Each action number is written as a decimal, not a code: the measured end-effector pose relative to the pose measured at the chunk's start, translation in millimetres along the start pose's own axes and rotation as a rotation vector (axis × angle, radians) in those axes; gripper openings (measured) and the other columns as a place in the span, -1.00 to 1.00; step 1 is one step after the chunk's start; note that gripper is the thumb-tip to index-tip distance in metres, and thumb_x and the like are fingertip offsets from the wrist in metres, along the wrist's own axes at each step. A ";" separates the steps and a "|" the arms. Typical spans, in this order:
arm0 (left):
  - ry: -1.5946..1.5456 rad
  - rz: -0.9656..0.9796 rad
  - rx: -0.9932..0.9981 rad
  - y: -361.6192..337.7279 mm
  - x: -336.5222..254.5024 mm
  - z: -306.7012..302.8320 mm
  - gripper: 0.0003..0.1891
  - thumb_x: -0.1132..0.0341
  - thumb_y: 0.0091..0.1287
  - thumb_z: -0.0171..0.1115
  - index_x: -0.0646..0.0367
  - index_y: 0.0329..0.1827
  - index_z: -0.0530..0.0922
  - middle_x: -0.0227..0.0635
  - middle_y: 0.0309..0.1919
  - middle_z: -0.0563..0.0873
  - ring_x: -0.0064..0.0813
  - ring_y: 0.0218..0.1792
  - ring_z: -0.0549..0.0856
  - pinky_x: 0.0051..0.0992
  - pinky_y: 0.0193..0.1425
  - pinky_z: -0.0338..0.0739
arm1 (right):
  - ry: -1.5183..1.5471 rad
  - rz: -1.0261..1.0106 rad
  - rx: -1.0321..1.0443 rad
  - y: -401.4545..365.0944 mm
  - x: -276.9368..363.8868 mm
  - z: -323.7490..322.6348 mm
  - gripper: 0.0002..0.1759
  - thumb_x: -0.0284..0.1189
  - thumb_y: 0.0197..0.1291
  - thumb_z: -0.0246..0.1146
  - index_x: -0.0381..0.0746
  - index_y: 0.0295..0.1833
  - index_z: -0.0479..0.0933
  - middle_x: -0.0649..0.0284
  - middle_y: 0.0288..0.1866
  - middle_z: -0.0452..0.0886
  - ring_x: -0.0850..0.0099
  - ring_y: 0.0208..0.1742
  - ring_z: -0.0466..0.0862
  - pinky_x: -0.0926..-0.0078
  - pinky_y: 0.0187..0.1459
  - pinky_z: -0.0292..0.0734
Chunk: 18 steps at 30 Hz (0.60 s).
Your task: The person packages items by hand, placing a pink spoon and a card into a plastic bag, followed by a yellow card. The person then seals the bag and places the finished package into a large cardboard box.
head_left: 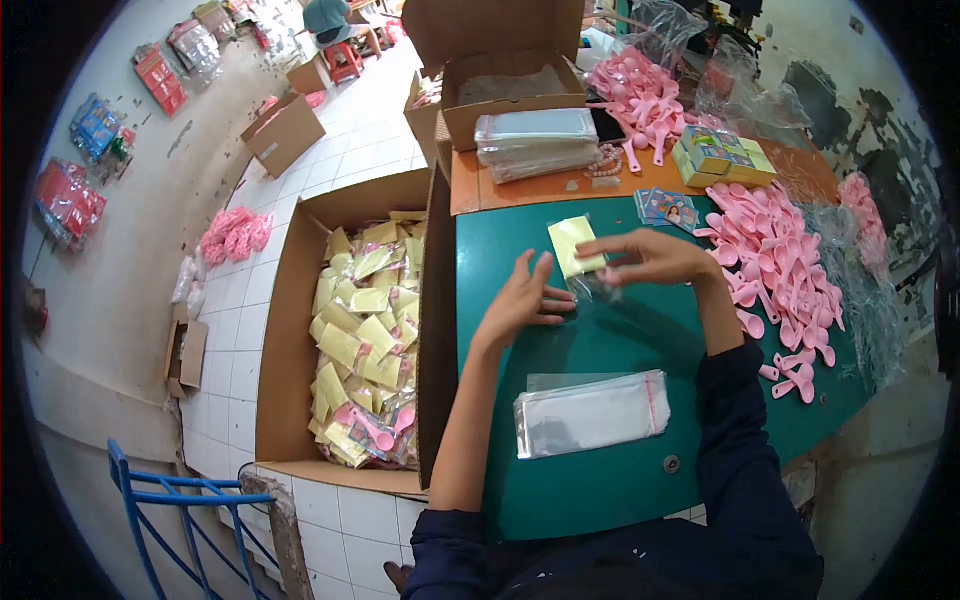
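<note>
A pale yellow card (570,238) in a clear plastic bag lies on the green table (620,335). My left hand (522,302) is beside the bag's lower left, fingers spread and holding nothing. Over the card's right edge reaches my right hand (655,258), its fingers stretched out and apart; whether they touch the bag is hard to see. Closer to my body is a stack of clear plastic bags (590,415). Right of my right hand is a heap of pink plastic spoons (775,260). Printed picture cards (665,208) lie just beyond that hand.
Left of the table stands a large cardboard box (280,350) filled with packed bags (365,330). More clear bags (535,140), pink spoons (650,100) and a yellow card stack (720,160) occupy the orange surface (470,185). A person (330,20) sits far back.
</note>
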<state>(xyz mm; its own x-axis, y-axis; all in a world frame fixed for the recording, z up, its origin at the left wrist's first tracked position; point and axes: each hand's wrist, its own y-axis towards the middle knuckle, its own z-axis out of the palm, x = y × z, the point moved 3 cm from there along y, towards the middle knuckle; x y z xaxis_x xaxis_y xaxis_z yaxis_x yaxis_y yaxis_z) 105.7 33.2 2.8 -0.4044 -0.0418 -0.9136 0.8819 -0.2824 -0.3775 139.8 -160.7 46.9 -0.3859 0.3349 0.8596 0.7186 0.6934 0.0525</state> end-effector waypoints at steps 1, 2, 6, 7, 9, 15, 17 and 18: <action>0.018 0.021 -0.019 -0.1 9.3 1.4 -0.30 0.15 0.41 0.04 0.22 0.43 -0.14 0.00 -0.17 0.65 -0.36 -0.12 0.68 -0.45 -0.12 0.63 | 0.027 -0.021 0.084 -1.7 -1.7 7.1 -0.58 -0.23 0.20 0.23 -0.26 0.09 0.54 0.08 0.16 0.53 0.37 0.14 0.53 0.46 0.10 0.44; 0.038 0.041 -0.032 0.0 18.7 0.1 -0.29 0.17 0.41 0.05 0.23 0.43 -0.16 0.01 -0.19 0.65 -0.35 -0.12 0.69 -0.44 -0.10 0.62 | 0.064 0.052 0.071 3.1 -22.2 8.3 -0.57 -0.20 0.23 0.19 -0.24 0.11 0.52 0.03 0.28 0.41 0.27 0.28 0.42 0.38 0.20 0.36; 0.117 0.264 -0.012 2.7 50.0 -3.8 -0.33 0.30 0.38 0.10 0.24 0.41 -0.07 -0.03 -0.21 0.67 -0.40 -0.16 0.69 -0.49 -0.12 0.62 | -0.550 -0.071 -0.166 8.4 -69.1 42.7 -0.49 -0.09 0.29 0.06 -0.15 0.23 0.42 0.06 0.37 0.28 0.08 0.39 0.23 0.16 0.36 0.11; 0.137 0.294 -0.020 1.9 53.2 -3.4 -0.35 0.35 0.36 0.12 0.26 0.40 -0.03 -0.05 -0.22 0.68 -0.43 -0.17 0.70 -0.52 -0.14 0.63 | -0.596 -0.022 -0.193 6.6 -65.0 48.6 -0.48 -0.08 0.29 0.05 -0.14 0.26 0.38 0.08 0.39 0.24 0.10 0.42 0.19 0.10 0.36 0.09; 0.141 0.300 -0.043 0.7 53.1 -2.2 -0.39 0.41 0.34 0.13 0.28 0.37 0.03 -0.09 -0.23 0.69 -0.46 -0.20 0.71 -0.55 -0.15 0.63 | -0.687 0.071 -0.243 7.5 -57.2 59.7 -0.44 -0.07 0.29 0.04 -0.12 0.31 0.31 0.11 0.44 0.16 0.15 0.47 0.10 -0.02 0.36 0.03; 0.079 0.326 -0.078 0.3 53.5 -4.1 -0.48 0.48 0.36 0.06 0.27 0.34 0.10 -0.12 -0.23 0.69 -0.46 -0.21 0.71 -0.55 -0.16 0.64 | -0.549 0.022 -0.478 6.8 -42.0 56.5 -0.60 -0.22 0.21 0.17 -0.14 0.13 0.47 0.12 0.18 0.41 0.15 0.29 0.32 0.14 0.23 0.24; 0.057 0.341 -0.090 2.0 56.1 -5.1 -0.50 0.50 0.36 0.03 0.25 0.34 0.11 -0.12 -0.23 0.70 -0.45 -0.21 0.71 -0.55 -0.17 0.65 | -0.453 0.011 -0.422 10.4 -36.7 60.8 -0.67 -0.26 0.14 0.23 -0.17 -0.01 0.54 0.14 -0.01 0.50 0.19 0.13 0.43 0.23 0.11 0.32; 0.105 0.352 -0.095 1.2 53.8 -5.6 -0.50 0.51 0.36 0.02 0.24 0.34 0.12 -0.11 -0.23 0.70 -0.44 -0.21 0.71 -0.54 -0.18 0.65 | -0.424 -0.010 -0.349 12.0 -36.8 67.2 -0.70 -0.25 0.10 0.25 -0.16 -0.08 0.56 0.17 -0.10 0.51 0.22 0.03 0.46 0.22 0.02 0.35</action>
<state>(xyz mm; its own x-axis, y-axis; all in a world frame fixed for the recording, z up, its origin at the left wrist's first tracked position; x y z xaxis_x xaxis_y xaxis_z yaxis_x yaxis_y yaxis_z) 86.4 36.0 -47.6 -0.0503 -0.0206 -0.9985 0.9830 -0.1778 -0.0458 123.8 -121.9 -18.2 -0.5414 0.6073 0.5814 0.8350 0.4691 0.2876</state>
